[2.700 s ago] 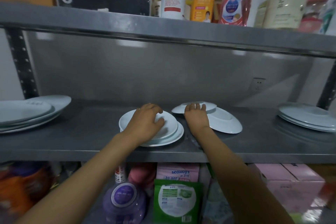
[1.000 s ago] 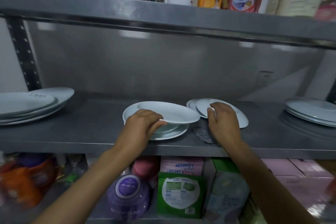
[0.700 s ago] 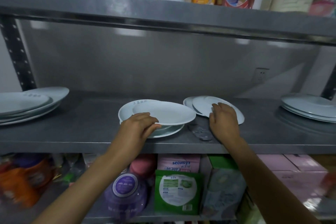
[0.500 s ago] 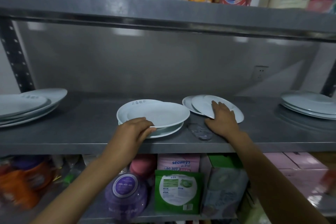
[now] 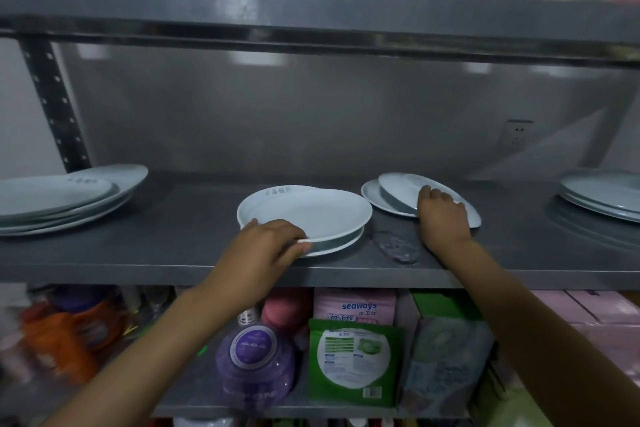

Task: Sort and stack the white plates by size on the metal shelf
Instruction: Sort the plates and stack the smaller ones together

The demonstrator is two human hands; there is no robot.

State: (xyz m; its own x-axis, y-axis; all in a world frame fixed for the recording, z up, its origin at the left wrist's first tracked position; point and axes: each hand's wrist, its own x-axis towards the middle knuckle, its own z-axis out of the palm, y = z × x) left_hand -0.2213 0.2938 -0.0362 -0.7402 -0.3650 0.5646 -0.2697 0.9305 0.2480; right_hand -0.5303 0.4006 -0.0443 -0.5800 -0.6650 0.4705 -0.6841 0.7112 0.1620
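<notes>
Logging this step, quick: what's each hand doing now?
Left hand: pinches the top plate of the middle stack.
Right hand: fingers rest on the tilted plate.

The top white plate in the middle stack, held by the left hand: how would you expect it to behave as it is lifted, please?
The top plate looks rigid and glazed, so probably slippery where the left hand pinches only its near rim. It sits askew on the plates beneath, so it may rock or slide. It is likely ceramic and would chip against the metal shelf.
</notes>
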